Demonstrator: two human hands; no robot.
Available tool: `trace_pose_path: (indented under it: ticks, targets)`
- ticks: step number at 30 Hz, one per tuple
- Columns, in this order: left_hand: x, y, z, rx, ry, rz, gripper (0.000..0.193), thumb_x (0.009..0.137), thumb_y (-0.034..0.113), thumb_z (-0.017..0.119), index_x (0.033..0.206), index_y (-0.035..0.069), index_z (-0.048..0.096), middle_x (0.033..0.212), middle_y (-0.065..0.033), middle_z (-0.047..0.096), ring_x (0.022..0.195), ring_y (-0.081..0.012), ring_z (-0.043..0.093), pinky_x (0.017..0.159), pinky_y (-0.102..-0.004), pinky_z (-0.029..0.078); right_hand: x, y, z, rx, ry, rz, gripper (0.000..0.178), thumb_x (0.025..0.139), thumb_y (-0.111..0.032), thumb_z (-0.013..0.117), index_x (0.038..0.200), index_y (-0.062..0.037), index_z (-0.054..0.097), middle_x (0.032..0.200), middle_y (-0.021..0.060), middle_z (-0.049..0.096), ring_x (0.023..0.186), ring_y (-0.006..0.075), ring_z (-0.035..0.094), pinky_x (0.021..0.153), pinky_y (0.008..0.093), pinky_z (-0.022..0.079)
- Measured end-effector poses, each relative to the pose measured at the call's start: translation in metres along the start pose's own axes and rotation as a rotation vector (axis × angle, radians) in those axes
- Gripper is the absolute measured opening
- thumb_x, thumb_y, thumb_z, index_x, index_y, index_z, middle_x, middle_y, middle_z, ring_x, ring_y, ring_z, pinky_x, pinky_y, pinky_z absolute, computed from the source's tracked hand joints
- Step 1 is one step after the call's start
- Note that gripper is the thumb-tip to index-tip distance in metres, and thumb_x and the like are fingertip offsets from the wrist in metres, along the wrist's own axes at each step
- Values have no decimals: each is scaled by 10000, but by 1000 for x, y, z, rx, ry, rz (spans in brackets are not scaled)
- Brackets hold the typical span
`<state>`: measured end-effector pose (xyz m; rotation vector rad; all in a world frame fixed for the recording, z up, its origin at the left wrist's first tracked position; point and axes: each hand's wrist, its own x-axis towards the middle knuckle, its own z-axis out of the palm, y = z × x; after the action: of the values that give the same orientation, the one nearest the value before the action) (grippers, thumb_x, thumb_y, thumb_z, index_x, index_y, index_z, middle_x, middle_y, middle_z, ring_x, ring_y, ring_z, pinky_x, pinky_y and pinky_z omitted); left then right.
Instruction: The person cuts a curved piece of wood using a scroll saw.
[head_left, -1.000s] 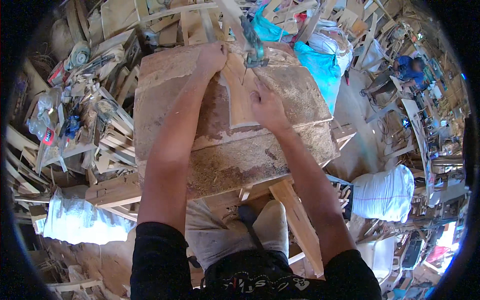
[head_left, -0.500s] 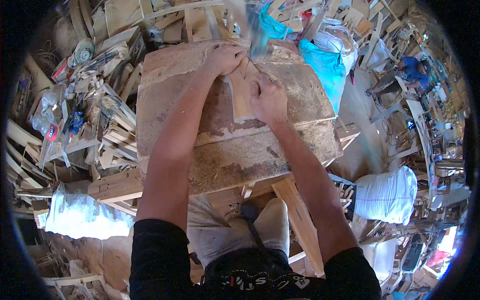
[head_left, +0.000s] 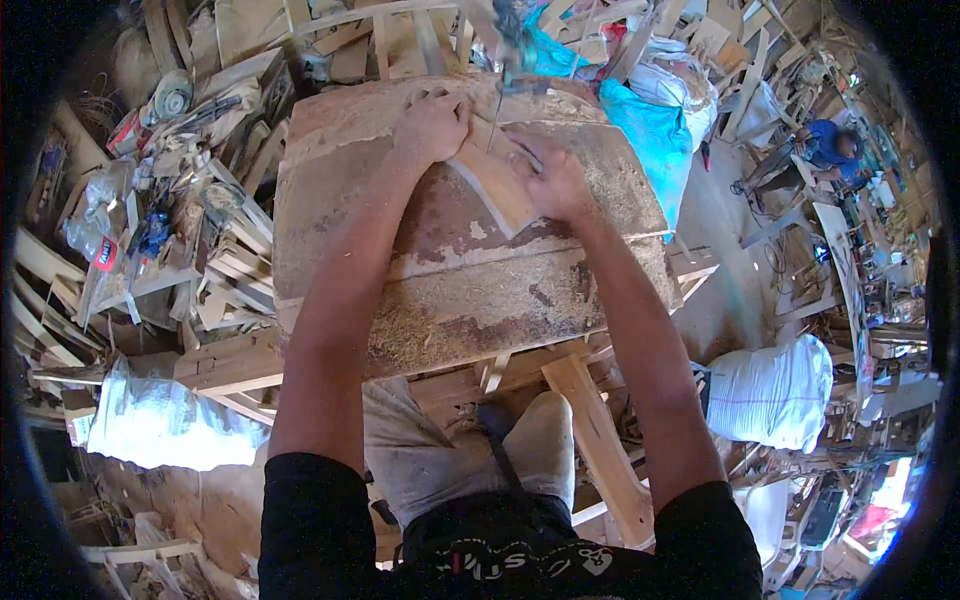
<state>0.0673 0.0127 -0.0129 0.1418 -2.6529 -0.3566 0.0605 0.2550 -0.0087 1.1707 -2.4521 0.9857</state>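
Both hands (head_left: 432, 128) (head_left: 556, 180) press the curved board (head_left: 497, 187) flat.

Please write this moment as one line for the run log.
left hand: pressing curved wood piece | right hand: pressing it | surface: sawdusty worktable

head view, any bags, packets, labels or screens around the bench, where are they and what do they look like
White sack: right of the bench, plump, on the floor.
Blue bag: against the bench's far right corner, bright blue, crumpled.
White sheet-wrapped bundle: lower left, long, pale.
Red and white packet: left clutter, small, flat.
No screens visible.
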Motion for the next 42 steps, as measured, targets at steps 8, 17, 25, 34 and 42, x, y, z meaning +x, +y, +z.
trace_pose_path:
  ticks: [8,17,25,34,42]
  targets:
    - [-15,25,-21,26,-32,-280,404,989,384,514,1207,109,714,1321,-167,656,1253,-355,599,1058,-536,471,13,24,-1,35,-12,-101,347,965,-278,639,1250,-93,707,1211,208,716,1139,402,681,983,483,546]
    - [-15,19,-19,77,35,-271,459,979,405,515,1193,67,740,1332,-158,657,1269,-342,601,1067,-519,470,21,27,0,-30,-65,-99,357,977,-294,614,1244,-72,699,1247,204,701,1162,405,657,1016,479,519]
    - [-12,22,-28,23,-31,-282,444,975,386,512,1170,63,747,1242,-163,707,1246,-348,622,1062,-524,480,22,22,-2,-7,-60,-104,337,969,-262,624,1239,-75,699,1240,207,703,1155,414,658,1003,479,523]
    - [-1,10,-21,45,-61,-205,485,1008,440,505,1227,58,708,1225,-212,710,1184,-409,663,1065,-533,503,20,23,4,-29,-37,-65,337,981,-275,607,1245,-86,696,1271,211,687,1179,422,648,1015,486,521]
    - [8,5,-6,42,-51,-218,464,1018,434,490,1263,101,701,1247,-219,695,1221,-402,634,1062,-543,501,19,23,5,-104,-22,-55,342,990,-300,573,1260,-120,681,1195,235,702,1114,468,658,972,558,523]
